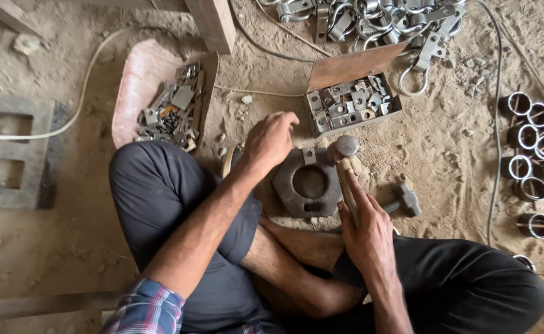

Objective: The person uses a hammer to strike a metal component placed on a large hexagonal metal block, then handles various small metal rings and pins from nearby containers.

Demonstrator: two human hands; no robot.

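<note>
Fingers (352, 198) of the right hand (366, 232) wrap the hammer (343, 154) handle; the left hand (270, 141) is curled over the small bracket (309, 156) on the iron block (309, 184). Honestly, a glancing blow could smash those left fingertips, they're just beside the hammer head.

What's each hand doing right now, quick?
Left hand: loosely curled above the iron block, apparently holding nothing.
Right hand: closed on the hammer handle, fingers extended along it.
</note>
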